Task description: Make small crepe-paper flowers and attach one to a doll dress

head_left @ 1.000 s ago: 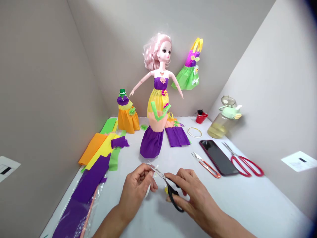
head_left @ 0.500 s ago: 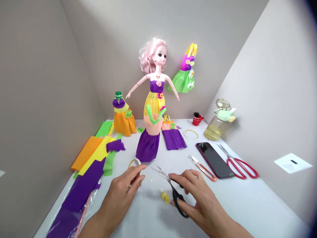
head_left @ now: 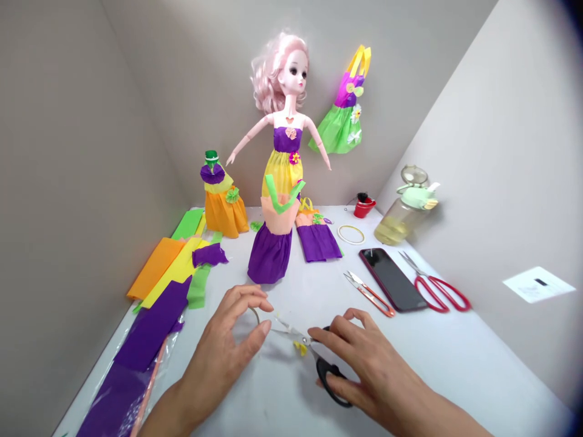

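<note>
White table (head_left: 255,394), spanning the lower frame; working surface.

Doll (head_left: 282,176), upper centre, upright, in purple, yellow and peach layers with a green strip.

Purple sheet (head_left: 150,331), lower left, partly over clear plastic.

Right hand (head_left: 364,358), lower right of centre; fingers and thumb closed on the handles of black-handled scissors.

Left hand (head_left: 221,346), lower left of centre; thumb and fingertips stand apart, curved.

Dark phone (head_left: 394,279), right of centre, lying flat.

Black-handled scissors (head_left: 306,341), lower centre, blades slightly parted, tips pointing left toward the left thumb.

Thin ring (head_left: 255,314), lower centre, showing inside the left hand's curve; whether gripped, cannot tell.

Yellow scrap (head_left: 300,348), smallest, beside the scissors' pivot.

Step in hand, as judged: fine scissor work between both hands. A further cut would call for steady material between the blades, left fingertips clear.
</note>
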A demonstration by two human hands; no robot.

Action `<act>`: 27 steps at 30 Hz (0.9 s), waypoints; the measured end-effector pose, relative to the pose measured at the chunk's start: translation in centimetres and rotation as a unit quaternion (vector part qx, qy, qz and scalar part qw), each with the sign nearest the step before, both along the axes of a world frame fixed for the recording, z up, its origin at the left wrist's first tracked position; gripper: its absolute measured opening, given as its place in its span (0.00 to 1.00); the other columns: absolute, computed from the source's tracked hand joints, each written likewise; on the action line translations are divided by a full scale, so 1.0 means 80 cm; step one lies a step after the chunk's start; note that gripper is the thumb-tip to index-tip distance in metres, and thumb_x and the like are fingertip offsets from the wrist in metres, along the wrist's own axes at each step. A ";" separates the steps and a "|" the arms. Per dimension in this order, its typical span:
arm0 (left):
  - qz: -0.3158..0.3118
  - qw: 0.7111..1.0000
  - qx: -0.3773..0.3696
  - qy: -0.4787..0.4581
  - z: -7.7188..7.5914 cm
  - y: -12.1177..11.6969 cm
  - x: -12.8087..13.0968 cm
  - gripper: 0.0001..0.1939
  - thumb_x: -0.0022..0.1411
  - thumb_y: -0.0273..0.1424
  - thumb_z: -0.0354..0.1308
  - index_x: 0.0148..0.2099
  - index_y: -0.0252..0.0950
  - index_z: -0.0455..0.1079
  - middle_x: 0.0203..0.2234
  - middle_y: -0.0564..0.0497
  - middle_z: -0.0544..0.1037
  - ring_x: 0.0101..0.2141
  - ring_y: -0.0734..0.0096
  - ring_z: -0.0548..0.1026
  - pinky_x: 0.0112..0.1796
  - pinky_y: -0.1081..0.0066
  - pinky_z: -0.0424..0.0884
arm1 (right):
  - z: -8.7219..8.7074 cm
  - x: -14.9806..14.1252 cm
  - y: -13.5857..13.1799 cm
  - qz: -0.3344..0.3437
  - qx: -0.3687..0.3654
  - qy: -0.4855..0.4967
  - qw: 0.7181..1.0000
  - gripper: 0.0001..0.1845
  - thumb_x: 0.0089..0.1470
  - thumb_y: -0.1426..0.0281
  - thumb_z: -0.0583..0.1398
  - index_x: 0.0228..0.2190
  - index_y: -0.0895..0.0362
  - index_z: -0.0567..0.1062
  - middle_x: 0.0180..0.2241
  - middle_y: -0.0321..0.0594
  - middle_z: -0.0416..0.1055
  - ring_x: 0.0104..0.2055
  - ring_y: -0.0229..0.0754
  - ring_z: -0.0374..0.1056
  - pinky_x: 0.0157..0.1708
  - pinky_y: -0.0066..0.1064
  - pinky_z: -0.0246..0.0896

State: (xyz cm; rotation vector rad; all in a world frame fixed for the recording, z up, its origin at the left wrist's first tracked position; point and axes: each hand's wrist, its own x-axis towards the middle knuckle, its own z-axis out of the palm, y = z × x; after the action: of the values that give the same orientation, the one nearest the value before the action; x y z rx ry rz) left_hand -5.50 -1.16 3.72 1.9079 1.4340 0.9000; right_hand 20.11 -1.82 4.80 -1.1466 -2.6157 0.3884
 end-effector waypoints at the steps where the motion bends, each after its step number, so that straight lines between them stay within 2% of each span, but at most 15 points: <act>1: -0.015 1.000 -0.022 -0.014 0.000 -0.001 0.003 0.07 0.65 0.37 0.54 0.44 0.44 0.69 0.52 0.49 0.69 0.57 0.60 0.65 0.57 0.59 0.63 | -0.001 0.000 -0.001 0.008 -0.004 -0.004 1.000 0.23 0.52 0.76 0.61 0.50 0.54 0.70 0.34 0.39 0.69 0.36 0.43 0.67 0.50 0.44 0.55; 6: -0.090 0.991 -0.102 -0.002 -0.009 -0.004 0.017 0.04 0.61 0.30 0.55 0.40 0.43 0.68 0.58 0.52 0.65 0.64 0.59 0.54 0.61 0.54 0.55 | -0.002 -0.001 -0.005 0.031 -0.043 -0.045 0.998 0.20 0.51 0.77 0.59 0.46 0.54 0.72 0.32 0.37 0.69 0.33 0.41 0.65 0.51 0.43 0.53; 11: -0.107 0.983 -0.148 0.015 -0.008 -0.003 0.021 0.04 0.59 0.26 0.55 0.36 0.42 0.67 0.60 0.52 0.64 0.66 0.59 0.50 0.63 0.51 0.50 | -0.003 0.000 -0.007 0.036 -0.050 -0.052 0.997 0.23 0.50 0.76 0.59 0.49 0.53 0.71 0.33 0.37 0.68 0.33 0.41 0.65 0.54 0.44 0.50; 16: -0.106 0.980 -0.166 -0.022 -0.006 -0.001 0.020 0.02 0.59 0.29 0.57 0.33 0.41 0.68 0.59 0.51 0.65 0.66 0.58 0.52 0.63 0.52 0.50 | -0.006 0.003 -0.010 0.029 -0.051 -0.041 0.997 0.24 0.50 0.76 0.60 0.50 0.55 0.69 0.34 0.39 0.70 0.36 0.43 0.67 0.55 0.45 0.50; 21: -0.087 0.974 -0.165 -0.125 -0.006 0.006 0.014 0.05 0.60 0.34 0.58 0.33 0.39 0.67 0.58 0.48 0.68 0.64 0.56 0.56 0.63 0.53 0.51 | -0.015 0.008 -0.020 0.033 -0.078 -0.041 0.996 0.21 0.51 0.76 0.61 0.48 0.56 0.70 0.37 0.41 0.71 0.39 0.44 0.68 0.57 0.46 0.49; 24: -0.078 0.961 -0.172 -0.200 -0.004 0.009 0.012 0.07 0.61 0.35 0.57 0.33 0.39 0.66 0.56 0.46 0.70 0.64 0.56 0.58 0.62 0.53 0.53 | -0.026 0.010 -0.027 0.041 -0.109 -0.072 0.991 0.19 0.49 0.76 0.63 0.45 0.55 0.72 0.38 0.41 0.71 0.41 0.46 0.68 0.51 0.43 0.57; 27: -0.078 0.954 -0.182 -0.225 -0.005 0.007 0.015 0.07 0.62 0.36 0.56 0.33 0.40 0.66 0.55 0.46 0.71 0.63 0.57 0.60 0.61 0.52 0.56 | -0.031 0.013 -0.027 0.054 -0.127 -0.084 0.987 0.16 0.49 0.80 0.61 0.40 0.54 0.75 0.40 0.43 0.71 0.44 0.49 0.67 0.46 0.40 0.60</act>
State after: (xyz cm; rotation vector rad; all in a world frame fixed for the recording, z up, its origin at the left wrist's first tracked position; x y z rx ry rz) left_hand -4.27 -0.61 3.35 1.4061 1.0694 0.8553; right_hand 21.18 -4.01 2.31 -1.1611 -2.8477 0.6924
